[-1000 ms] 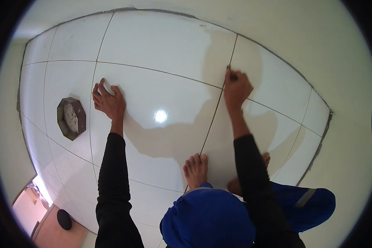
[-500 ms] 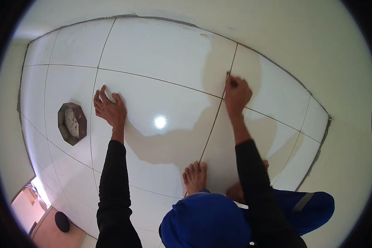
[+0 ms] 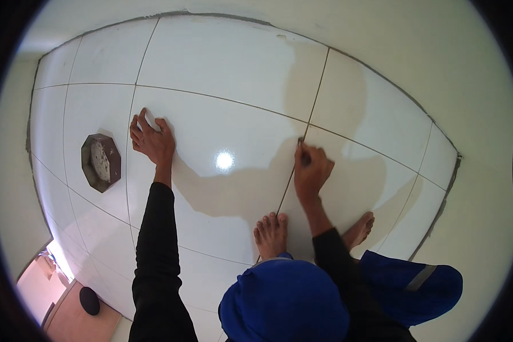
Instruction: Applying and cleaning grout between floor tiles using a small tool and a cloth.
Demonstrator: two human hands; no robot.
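Note:
My right hand [image 3: 313,172] is closed around a small dark object [image 3: 300,141], mostly hidden in the fingers. Its tip meets the dark joint line [image 3: 288,188] between white floor tiles, just nearer than where two joints cross. Farther left, my left hand [image 3: 155,141] leans on a large tile [image 3: 211,122], fingers spread and bent, holding nothing. Left of that hand stands an eight-sided dark container [image 3: 115,171] with whitish-grey residue inside.
My bare left foot [image 3: 271,236] stands on the same joint line, my right foot [image 3: 359,229] farther right. Pale walls [image 3: 416,51] with a rough grey edge border the tiles. At lower left, a black oval thing [image 3: 89,301] lies on a brownish surface [image 3: 68,322].
My right hand has slid nearer along the joint with the small dark object, from beyond the crossing to just before it. My left hand stays on its tile. My right foot now shows more.

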